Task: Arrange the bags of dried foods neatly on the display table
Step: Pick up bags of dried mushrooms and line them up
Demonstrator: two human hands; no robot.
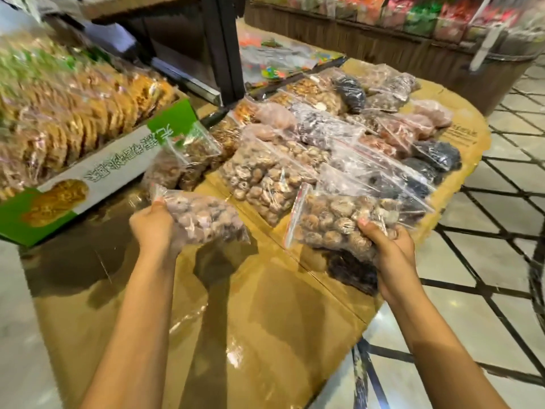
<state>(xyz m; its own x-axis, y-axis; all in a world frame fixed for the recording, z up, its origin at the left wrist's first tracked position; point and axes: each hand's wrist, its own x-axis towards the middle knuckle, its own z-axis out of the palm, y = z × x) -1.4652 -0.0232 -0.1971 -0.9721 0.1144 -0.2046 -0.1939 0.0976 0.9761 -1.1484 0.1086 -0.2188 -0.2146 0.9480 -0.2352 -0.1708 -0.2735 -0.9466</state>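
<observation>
My left hand (153, 225) grips a clear bag of pale brown dried pieces (206, 219) and holds it above the cardboard-covered display table (265, 320). My right hand (389, 249) grips a zip bag of dried mushrooms (333, 222) near the table's right edge, over a dark bag (351, 273) lying flat. Behind them lies a large bag of dried mushrooms (265, 178), and beyond it several bags of dark, pinkish and brown dried foods (368, 122) are piled toward the far end.
A green and white carton (97, 172) full of packed biscuits stands on the table's left. A black post (224, 45) rises behind the bags. A shelf of coloured packets (413, 16) runs at the back right. Tiled floor (486, 231) lies to the right.
</observation>
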